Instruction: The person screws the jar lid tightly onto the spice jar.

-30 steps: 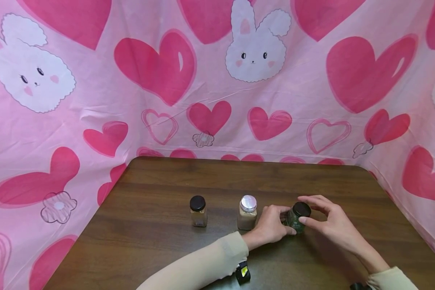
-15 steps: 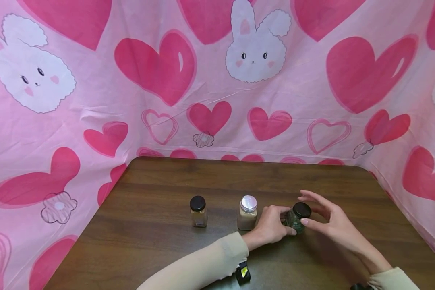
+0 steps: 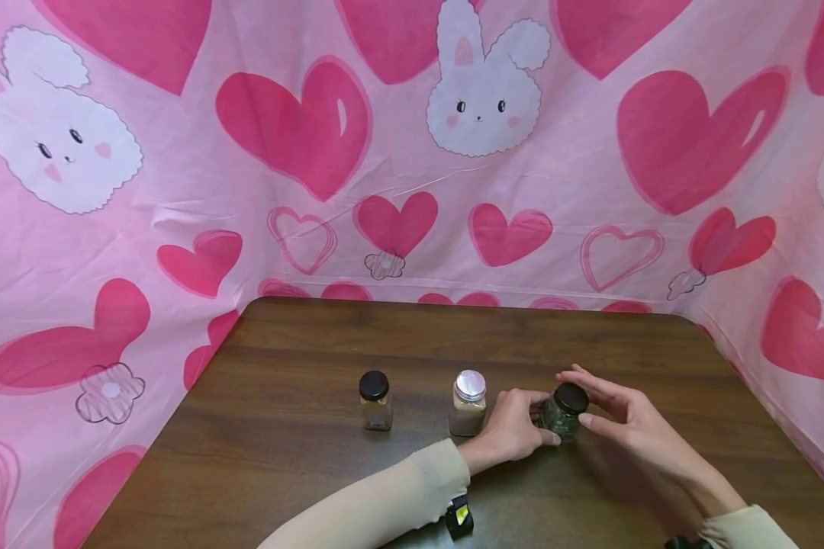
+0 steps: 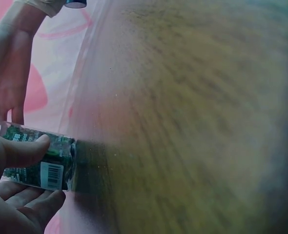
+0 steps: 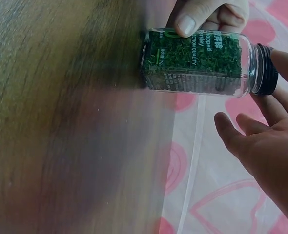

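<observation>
A clear glass parsley jar [image 5: 197, 63], labelled "chopped parsley" and full of green flakes, stands upright at the right of the table. My left hand [image 3: 511, 423] grips its lower body, thumb [image 4: 29, 152] on the near face and fingers on the other side. My right hand [image 3: 632, 415] is at the black lid [image 3: 571, 398], thumb against one side and fingertips at the opposite side. The lid sits on the jar's neck in the right wrist view. Its remaining right fingers spread loosely below the neck in that view.
Left of the left hand stands a jar with a silvery top [image 3: 468, 404] and pale contents. Farther left is a small black-capped jar [image 3: 376, 400] with brownish contents. The dark wooden table [image 3: 302, 473] meets a pink heart-print cloth [image 3: 412, 168] behind.
The right hand's fingers lift off and spread slightly away from the lid, then come back around it with the thumb shifted right. The left hand and jar stay put.
</observation>
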### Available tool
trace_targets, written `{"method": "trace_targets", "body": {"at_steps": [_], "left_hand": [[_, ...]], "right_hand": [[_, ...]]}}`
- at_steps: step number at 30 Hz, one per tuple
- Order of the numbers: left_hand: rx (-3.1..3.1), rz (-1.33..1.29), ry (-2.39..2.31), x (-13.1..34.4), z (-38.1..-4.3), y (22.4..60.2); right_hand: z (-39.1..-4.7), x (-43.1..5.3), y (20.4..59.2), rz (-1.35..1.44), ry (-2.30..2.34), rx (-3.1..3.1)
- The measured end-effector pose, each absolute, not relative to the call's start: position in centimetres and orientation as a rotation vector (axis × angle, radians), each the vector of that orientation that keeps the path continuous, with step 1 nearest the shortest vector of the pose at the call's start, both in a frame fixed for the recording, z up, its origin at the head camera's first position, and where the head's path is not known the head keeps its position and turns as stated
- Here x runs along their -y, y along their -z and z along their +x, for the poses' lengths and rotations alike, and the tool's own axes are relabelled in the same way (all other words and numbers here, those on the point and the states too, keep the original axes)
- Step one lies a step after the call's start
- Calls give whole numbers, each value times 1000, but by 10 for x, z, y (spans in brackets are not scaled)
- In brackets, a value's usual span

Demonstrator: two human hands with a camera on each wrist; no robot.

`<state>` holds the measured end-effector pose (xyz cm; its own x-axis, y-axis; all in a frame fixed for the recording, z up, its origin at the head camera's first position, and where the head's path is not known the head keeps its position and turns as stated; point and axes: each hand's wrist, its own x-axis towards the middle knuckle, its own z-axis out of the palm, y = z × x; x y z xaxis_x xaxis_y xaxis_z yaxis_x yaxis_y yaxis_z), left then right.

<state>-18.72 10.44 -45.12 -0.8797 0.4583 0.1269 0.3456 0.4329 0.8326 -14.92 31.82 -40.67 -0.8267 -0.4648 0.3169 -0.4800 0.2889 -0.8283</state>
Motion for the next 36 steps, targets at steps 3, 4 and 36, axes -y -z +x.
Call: {"method": "trace_targets", "body": {"at_steps": [3,4,36], "left_hand": [[-2561,725,-1435,-104,-187,451],[-2562,727,-1432,-104,-187,451],[-2538,720,-1443,-104,-186,451]], "right_hand": [[-149,-318,406,895,-1584,2530],[-149,-318,406,887,-1575,2537],[-145,-311,405,652,-1348,2594]]}}
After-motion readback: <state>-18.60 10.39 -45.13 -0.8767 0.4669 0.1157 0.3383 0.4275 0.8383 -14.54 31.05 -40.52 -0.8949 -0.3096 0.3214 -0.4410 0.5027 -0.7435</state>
